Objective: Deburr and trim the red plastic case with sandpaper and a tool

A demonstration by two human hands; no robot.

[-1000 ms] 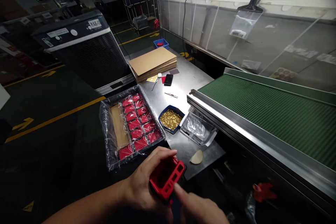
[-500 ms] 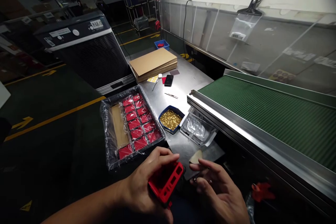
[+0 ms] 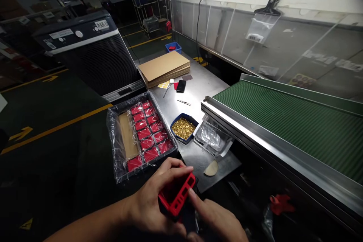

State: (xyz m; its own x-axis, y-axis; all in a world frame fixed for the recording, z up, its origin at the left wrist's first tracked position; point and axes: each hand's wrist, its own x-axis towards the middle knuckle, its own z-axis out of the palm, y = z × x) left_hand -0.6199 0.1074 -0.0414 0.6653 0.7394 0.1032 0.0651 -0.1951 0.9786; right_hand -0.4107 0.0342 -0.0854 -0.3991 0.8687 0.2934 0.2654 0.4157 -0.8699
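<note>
My left hand point(image 3: 153, 206) has its grip closed around a red plastic housing point(image 3: 177, 193), low and near, just off the near edge of the steel tabletop point(image 3: 198, 87). Thumb on the near side, fingers curled over the far top edge, open face tilted up and right. My right hand point(image 3: 217, 221) grips nothing I can see; its forefinger is out, tip touching the housing's right edge. Whether a small part sits under that fingertip, can't tell.

To do this step well, I judge: keep the left grip firm but on the outer walls only, so the cavities stay clear. Press straight in with the fingertip, not sideways, since the shell looks thin. Hold the piece over the tabletop rather than past its edge, so a dropped bit lands on steel, not the floor.

Nearby: blue dish of small brass parts point(image 3: 183, 127) far of my hands, centre. Left of it, a film-lined tray of wrapped red pieces point(image 3: 147, 132). Right of the dish, a clear plastic tray point(image 3: 212, 138) just beside the green conveyor belt point(image 3: 286, 121). Far end: cardboard sheets point(image 3: 164, 67), a black phone point(image 3: 181, 86).
</note>
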